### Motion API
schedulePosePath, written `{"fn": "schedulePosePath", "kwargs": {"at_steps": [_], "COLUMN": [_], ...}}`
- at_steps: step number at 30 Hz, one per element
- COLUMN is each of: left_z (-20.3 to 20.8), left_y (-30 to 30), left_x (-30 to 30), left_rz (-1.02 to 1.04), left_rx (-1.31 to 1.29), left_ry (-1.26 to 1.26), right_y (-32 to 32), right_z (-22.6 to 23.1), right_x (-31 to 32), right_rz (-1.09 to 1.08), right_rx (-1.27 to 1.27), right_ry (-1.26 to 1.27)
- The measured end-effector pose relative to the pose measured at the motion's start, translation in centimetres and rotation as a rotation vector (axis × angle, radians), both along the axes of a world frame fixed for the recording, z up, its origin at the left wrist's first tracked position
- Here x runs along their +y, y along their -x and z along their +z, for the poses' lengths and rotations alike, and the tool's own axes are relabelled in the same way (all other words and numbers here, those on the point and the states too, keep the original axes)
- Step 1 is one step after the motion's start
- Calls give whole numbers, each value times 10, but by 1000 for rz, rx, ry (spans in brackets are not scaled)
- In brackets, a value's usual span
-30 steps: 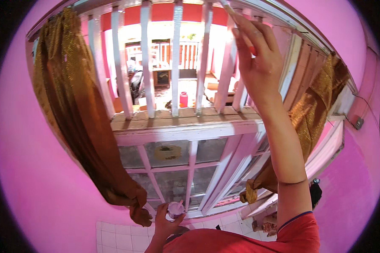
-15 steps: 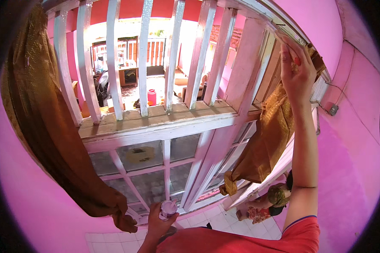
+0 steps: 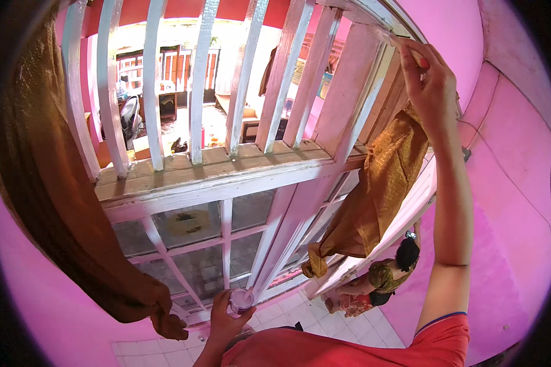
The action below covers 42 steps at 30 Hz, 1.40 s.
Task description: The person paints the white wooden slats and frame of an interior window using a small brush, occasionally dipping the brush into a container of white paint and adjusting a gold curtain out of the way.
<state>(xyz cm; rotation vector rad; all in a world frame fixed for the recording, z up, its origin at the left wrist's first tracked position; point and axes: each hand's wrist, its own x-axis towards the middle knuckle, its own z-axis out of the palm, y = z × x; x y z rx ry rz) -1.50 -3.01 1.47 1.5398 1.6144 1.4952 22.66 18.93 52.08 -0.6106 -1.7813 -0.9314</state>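
Leftmost, a brown-gold curtain (image 3: 55,202) hangs down the left side of the window, its lower end gathered into a knot just above the tiled floor (image 3: 165,352). Beside it stand the white window bars (image 3: 199,79), upright and evenly spaced, resting on a worn white sill (image 3: 226,174); below the sill are glass panes (image 3: 190,223) in a white frame (dusty, with a pale patch behind one pane).

At bottom centre, the left hand (image 3: 223,318) is raised from the lower edge and its fingers are wrapped around a small pale cup (image 3: 241,301), which it holds upright, low in front of the panes and well below the sill.

Right of centre, a second gold curtain (image 3: 379,183) hangs along the right side of the window frame, tied in a knot at its lower end. Below that knot, a person (image 3: 379,281) in a patterned garment is seen from above, near the floor by the pink wall (image 3: 508,202).

At upper right, the right hand (image 3: 431,79) is stretched overhead to the top corner of the window frame. Its fingers are pinched around a thin stick-like tool (image 3: 398,40), whose tip lies against the frame; what the tool is cannot be told. The forearm runs straight down to a red sleeve (image 3: 447,336).
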Motion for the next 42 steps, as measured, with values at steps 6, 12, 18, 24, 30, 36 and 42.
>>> {"fn": "schedulePosePath", "kwargs": {"at_steps": [6,12,18,24,30,36,42], "left_z": [-2,-20,-18,-23,-22,-25,-13], "left_y": [2,8,9,11,8,6,4], "left_x": [0,0,3,9,11,18,19], "left_rz": [-12,-16,-38,-69,-70,-91,-149], "left_rx": [-18,-15,-39,-58,-50,-12,-34], "left_ry": [14,-13,47,42,57,32,69], "right_y": [7,15,10,14,2,-5,-13], "right_z": [-9,-30,-34,-46,-37,-46,-39], "right_x": [-10,-25,-13,-26,-37,-25,-24], "right_rz": [-29,-102,-68,-116,-22,51,-287], "right_rx": [-43,80,-70,-288,-185,-215,-257], "right_ry": [144,494,182,240,480,438,242]}}
